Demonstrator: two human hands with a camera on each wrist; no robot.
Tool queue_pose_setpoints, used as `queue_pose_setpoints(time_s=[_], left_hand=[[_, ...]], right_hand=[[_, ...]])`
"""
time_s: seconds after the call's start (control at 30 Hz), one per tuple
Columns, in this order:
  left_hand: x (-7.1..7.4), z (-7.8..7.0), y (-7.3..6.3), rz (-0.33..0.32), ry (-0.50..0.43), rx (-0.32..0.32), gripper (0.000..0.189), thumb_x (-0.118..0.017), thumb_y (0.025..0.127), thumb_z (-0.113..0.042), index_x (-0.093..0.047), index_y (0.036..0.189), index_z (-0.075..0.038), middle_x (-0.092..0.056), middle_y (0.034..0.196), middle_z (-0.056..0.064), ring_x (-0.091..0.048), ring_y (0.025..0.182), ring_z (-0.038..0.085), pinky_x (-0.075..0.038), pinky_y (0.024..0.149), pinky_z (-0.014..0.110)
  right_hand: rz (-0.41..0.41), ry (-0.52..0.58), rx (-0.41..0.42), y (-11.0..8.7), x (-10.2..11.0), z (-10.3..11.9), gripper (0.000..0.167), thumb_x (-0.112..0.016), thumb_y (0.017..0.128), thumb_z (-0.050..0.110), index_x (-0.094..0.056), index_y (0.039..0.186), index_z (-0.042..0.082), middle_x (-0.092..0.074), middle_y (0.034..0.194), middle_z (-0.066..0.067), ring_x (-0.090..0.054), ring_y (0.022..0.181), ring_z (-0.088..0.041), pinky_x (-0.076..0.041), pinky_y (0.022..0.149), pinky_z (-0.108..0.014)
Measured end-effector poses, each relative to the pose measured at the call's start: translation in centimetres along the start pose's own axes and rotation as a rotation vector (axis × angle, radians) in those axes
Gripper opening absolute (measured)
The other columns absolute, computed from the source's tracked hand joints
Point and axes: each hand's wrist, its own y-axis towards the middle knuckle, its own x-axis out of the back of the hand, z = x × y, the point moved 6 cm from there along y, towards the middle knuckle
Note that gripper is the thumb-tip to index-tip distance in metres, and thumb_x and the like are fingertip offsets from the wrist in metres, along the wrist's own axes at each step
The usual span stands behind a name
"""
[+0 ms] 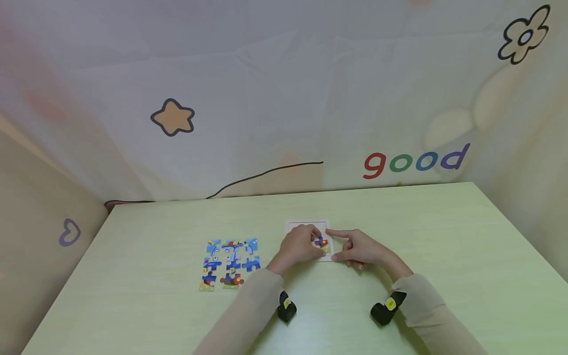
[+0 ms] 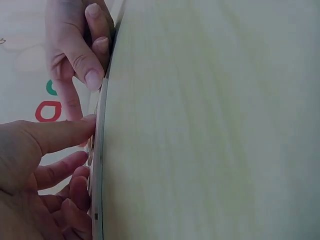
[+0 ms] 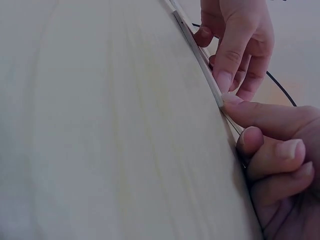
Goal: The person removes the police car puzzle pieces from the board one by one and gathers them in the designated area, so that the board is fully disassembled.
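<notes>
A white puzzle tray (image 1: 306, 221) with a raised rim lies near the middle of the table. Over it is my left hand (image 1: 301, 242), its thumb and forefinger at either side of a colourful jigsaw piece (image 1: 321, 242) at the tray's right side. In the left wrist view, the left thumb (image 2: 70, 134) reaches the tray's edge while the other fingers curl below. At the tray's right edge, my right hand (image 1: 361, 248) touches the rim with a straight forefinger and its thumb at the near corner; its remaining fingers fold under. The hands hide much of the tray's inside.
Several loose jigsaw pieces (image 1: 231, 261) with blue, red and yellow print lie in rows left of the tray. A pale wooden table (image 1: 146, 256) carries everything. Behind it hangs a printed cloth (image 1: 266, 98). Black cameras (image 1: 383, 314) are strapped at both wrists.
</notes>
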Motion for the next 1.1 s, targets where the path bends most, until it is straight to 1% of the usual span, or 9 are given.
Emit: queue_pose_setpoints(time_s=[0.07, 0.2, 0.3, 0.37, 0.53, 0.6, 0.8, 0.97, 1.1], left_hand=[[0.0, 0.0, 0.1, 0.005, 0.015, 0.020, 0.037, -0.078, 0.070, -0.027, -0.064, 0.101, -0.011, -0.057, 0.085, -0.002, -0.050, 0.073, 0.012, -0.040, 0.062, 0.024], [-0.1, -0.1, 0.1, 0.007, 0.031, 0.041, 0.038, -0.078, 0.070, -0.028, -0.063, 0.101, -0.012, -0.057, 0.089, -0.002, -0.051, 0.077, 0.012, -0.042, 0.064, 0.026], [0.0, -0.2, 0.1, -0.002, 0.014, 0.023, 0.037, -0.078, 0.070, -0.025, -0.061, 0.101, -0.012, -0.056, 0.089, -0.002, -0.050, 0.077, 0.011, -0.042, 0.065, 0.026], [0.1, -0.3, 0.0, -0.002, -0.013, -0.004, 0.036, -0.078, 0.071, -0.022, -0.059, 0.099, -0.012, -0.056, 0.087, -0.003, -0.050, 0.074, 0.011, -0.041, 0.064, 0.025], [0.2, -0.5, -0.2, 0.001, -0.088, -0.106, 0.035, -0.077, 0.070, -0.011, -0.053, 0.096, -0.011, -0.054, 0.080, -0.001, -0.046, 0.067, 0.011, -0.037, 0.062, 0.023], [0.3, -0.5, -0.3, 0.002, -0.120, -0.129, 0.035, -0.077, 0.070, -0.008, -0.053, 0.095, -0.011, -0.054, 0.079, -0.001, -0.046, 0.067, 0.011, -0.037, 0.062, 0.022], [0.7, -0.1, -0.6, -0.020, -0.203, -0.134, 0.029, -0.074, 0.070, -0.002, -0.057, 0.092, -0.011, -0.056, 0.077, -0.001, -0.048, 0.066, 0.011, -0.039, 0.060, 0.021], [1.1, 0.4, -0.7, -0.040, -0.250, -0.153, 0.025, -0.068, 0.071, 0.002, -0.061, 0.092, -0.010, -0.058, 0.076, -0.001, -0.052, 0.068, 0.010, -0.042, 0.062, 0.021], [1.8, 1.2, -1.3, -0.041, -0.316, -0.133, 0.025, -0.065, 0.073, 0.003, -0.061, 0.095, -0.008, -0.058, 0.078, 0.000, -0.055, 0.068, 0.011, -0.045, 0.062, 0.022]], right_hand=[[-0.002, -0.001, 0.003, 0.0, 0.0, 0.0, 0.069, -0.069, 0.080, 0.017, -0.035, 0.140, 0.009, -0.043, 0.048, 0.001, -0.035, 0.033, -0.009, -0.031, 0.037, -0.018], [-0.006, 0.002, -0.004, 0.0, 0.0, -0.1, 0.069, -0.070, 0.080, 0.018, -0.036, 0.140, 0.010, -0.043, 0.048, 0.001, -0.035, 0.033, -0.009, -0.031, 0.037, -0.018], [-0.007, 0.004, -0.007, 0.1, 0.0, -0.2, 0.069, -0.070, 0.080, 0.018, -0.036, 0.140, 0.010, -0.043, 0.048, 0.001, -0.035, 0.033, -0.008, -0.031, 0.037, -0.018], [-0.005, 0.003, -0.006, 0.0, 0.0, -0.2, 0.069, -0.070, 0.080, 0.018, -0.036, 0.140, 0.010, -0.043, 0.048, 0.001, -0.035, 0.033, -0.008, -0.031, 0.037, -0.018], [0.005, 0.005, 0.005, 0.0, 0.0, -0.1, 0.068, -0.069, 0.081, 0.018, -0.036, 0.140, 0.008, -0.043, 0.048, 0.001, -0.035, 0.033, -0.008, -0.031, 0.037, -0.018], [0.008, 0.008, 0.010, 0.0, -0.1, -0.1, 0.068, -0.069, 0.081, 0.018, -0.035, 0.140, 0.008, -0.043, 0.048, 0.001, -0.035, 0.033, -0.008, -0.031, 0.037, -0.018], [0.009, 0.018, 0.001, 0.0, -0.1, -0.1, 0.069, -0.069, 0.081, 0.017, -0.035, 0.140, 0.008, -0.044, 0.047, 0.000, -0.034, 0.032, -0.007, -0.029, 0.036, -0.018], [0.001, 0.020, -0.017, 0.1, -0.1, -0.1, 0.069, -0.069, 0.081, 0.018, -0.035, 0.140, 0.010, -0.044, 0.047, 0.001, -0.034, 0.032, -0.008, -0.029, 0.036, -0.018], [-0.005, 0.010, -0.027, 0.1, -0.1, -0.1, 0.069, -0.069, 0.080, 0.018, -0.036, 0.140, 0.011, -0.044, 0.048, 0.001, -0.035, 0.033, -0.009, -0.030, 0.036, -0.018]])
